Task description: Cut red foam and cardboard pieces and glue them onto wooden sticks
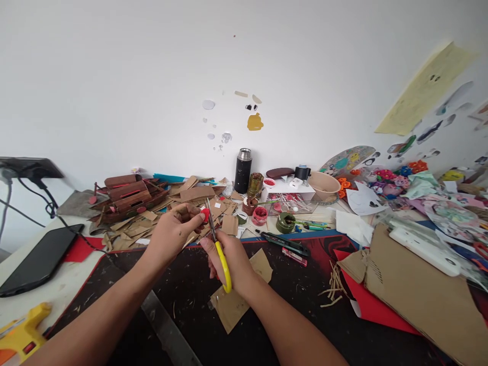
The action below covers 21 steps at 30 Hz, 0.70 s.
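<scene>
Between the thumb and fingers of my left hand (176, 227) is a small red ridged piece (206, 214), perhaps paper or card. My right hand (233, 259) grips a pair of scissors with yellow handles (224, 269). Their metal blades point up and lie right beside the red piece; I cannot tell whether they are cutting into it. Below my right hand, a torn piece of brown cardboard (231, 311) lies on the dark mat (305, 310).
Cardboard scraps (131, 231) and a brown model boat (129, 195) stand left. Paint jars (260, 215), a black flask (244, 170) and a box cutter (284, 243) are beyond my hands. A metal ruler (168, 330), glue gun (26, 330) and large cardboard sheet (423, 290) lie nearer.
</scene>
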Available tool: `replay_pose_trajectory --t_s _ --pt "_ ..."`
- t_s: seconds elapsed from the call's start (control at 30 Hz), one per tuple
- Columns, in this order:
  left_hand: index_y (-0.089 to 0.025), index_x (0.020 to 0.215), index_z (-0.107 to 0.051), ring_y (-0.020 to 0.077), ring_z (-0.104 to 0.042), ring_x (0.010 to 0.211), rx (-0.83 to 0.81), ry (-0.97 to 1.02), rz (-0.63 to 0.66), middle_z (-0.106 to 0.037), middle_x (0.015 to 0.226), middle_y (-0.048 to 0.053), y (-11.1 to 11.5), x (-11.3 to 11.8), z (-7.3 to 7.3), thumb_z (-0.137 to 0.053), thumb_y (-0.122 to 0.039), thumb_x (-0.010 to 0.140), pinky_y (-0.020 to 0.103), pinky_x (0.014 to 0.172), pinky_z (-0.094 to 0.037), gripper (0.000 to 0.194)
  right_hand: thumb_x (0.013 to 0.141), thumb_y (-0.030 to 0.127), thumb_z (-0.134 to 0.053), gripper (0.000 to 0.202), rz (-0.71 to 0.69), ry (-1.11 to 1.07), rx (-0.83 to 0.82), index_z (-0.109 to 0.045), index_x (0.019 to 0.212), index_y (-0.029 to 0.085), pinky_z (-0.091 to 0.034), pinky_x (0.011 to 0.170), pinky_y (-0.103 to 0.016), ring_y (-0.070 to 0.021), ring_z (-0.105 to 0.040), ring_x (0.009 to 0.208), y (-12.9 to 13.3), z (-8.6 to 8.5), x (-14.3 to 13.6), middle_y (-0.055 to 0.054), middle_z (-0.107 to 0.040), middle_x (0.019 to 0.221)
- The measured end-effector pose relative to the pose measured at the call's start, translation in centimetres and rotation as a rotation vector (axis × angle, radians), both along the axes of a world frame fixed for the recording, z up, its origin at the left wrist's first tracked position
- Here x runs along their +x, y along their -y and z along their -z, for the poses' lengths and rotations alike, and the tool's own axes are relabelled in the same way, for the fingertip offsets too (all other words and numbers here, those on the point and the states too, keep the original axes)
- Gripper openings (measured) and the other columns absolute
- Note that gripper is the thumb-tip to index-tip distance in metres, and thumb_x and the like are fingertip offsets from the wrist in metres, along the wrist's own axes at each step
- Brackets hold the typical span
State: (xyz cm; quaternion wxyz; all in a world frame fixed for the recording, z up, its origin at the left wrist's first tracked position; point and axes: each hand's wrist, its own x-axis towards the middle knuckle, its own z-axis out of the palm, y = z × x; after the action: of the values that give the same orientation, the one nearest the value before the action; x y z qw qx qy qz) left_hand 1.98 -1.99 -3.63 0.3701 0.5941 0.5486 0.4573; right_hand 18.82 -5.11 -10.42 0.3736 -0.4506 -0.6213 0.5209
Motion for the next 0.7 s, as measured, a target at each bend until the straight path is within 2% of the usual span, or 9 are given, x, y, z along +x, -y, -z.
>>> replay_pose_trajectory --t_s 0.13,0.33,0.7 --pt "-0.024 0.071 -0.064 0.0223 -0.068 0.066 -0.003 0.024 -0.007 -0.072 0.067 0.003 0.0 0.2 -0.1 -0.079 -0.054 0.076 0.033 0.065 -0.053 0.034 0.107 0.062 -0.059 0.037 0.003 0.027 0.028 -0.06 0.096 0.026 -0.046 0.045 -0.026 -0.0182 -0.062 0.045 0.1 -0.1 0.0 0.002 -0.059 0.061" --pt "-0.023 0.072 -0.067 0.0226 -0.069 0.066 0.016 0.029 -0.016 -0.072 0.068 0.002 -0.2 -0.1 0.5 -0.078 -0.054 0.077 0.033 0.066 -0.052 0.033 0.107 0.064 -0.057 0.04 0.003 0.026 0.028 -0.061 0.097 0.026 -0.045 0.047 -0.026 -0.0176 -0.062 0.045 0.0 0.2 0.0 0.003 -0.059 0.061" --pt "-0.022 0.076 -0.069 0.0234 -0.069 0.067 0.008 -0.001 -0.006 -0.074 0.07 0.003 -0.4 -0.3 1.0 -0.079 -0.056 0.077 0.034 0.067 -0.052 0.035 0.103 0.061 -0.068 0.037 0.012 0.036 0.009 -0.058 0.091 0.026 -0.043 0.045 -0.026 -0.0174 -0.059 0.042 0.0 -0.4 0.0 0.003 -0.059 0.058"
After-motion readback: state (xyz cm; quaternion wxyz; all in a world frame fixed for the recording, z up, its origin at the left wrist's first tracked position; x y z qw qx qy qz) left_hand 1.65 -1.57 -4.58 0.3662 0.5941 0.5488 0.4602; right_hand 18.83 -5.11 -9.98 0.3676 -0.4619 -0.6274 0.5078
